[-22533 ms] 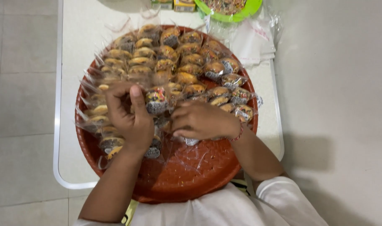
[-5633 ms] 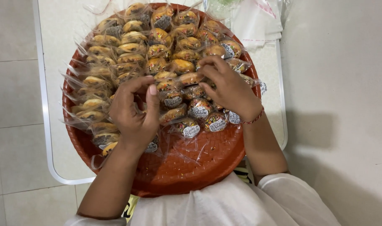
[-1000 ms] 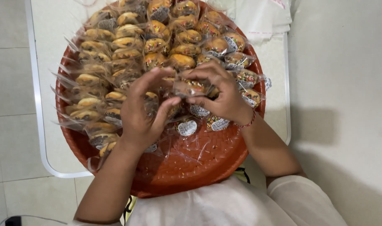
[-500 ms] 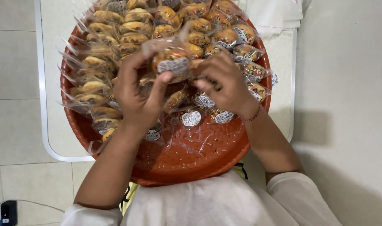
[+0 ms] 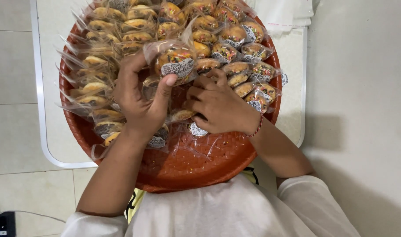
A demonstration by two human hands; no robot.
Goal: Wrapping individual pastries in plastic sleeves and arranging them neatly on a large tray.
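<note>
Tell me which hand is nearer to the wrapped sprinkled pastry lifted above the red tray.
Left. The left hand holds the lifted wrapped pastry between thumb and fingers, above the red tray. The right hand sits lower and to its right, resting on other packets, apart from it.

Floor: pale square tiles (image 5: 9,66) are seen along the left edge, split by thin grout lines; more tiles are seen below the worktop's near left corner.
Worktop: a white table (image 5: 49,131) with a raised rim and a rounded near left corner is seen from above; its right edge is set just beside the wall.
Wall: a plain off-white surface (image 5: 363,66) is seen filling the right side.
Light: soft, even light is cast from above; a dim shadow is thrown on the wall at the lower right.
Corner item: a dark small object with a thin cable (image 5: 7,221) is seen on the floor at the lower left.
</note>
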